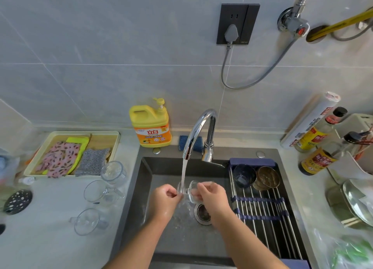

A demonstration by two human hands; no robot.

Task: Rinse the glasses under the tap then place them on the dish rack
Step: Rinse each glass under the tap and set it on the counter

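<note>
A clear glass lies on its side over the dark sink, under the water running from the chrome tap. My left hand grips its left end and my right hand grips its right side. Three more clear glass mugs stand on the counter to the left: one at the back, one in the middle, one nearest me. The roll-up dish rack spans the sink's right side and carries a dark blue glass and a brown glass.
A yellow detergent bottle and a blue sponge sit behind the sink. A tray of cloths lies at the back left. Sauce bottles, a pot with lid and a plastic bag crowd the right counter.
</note>
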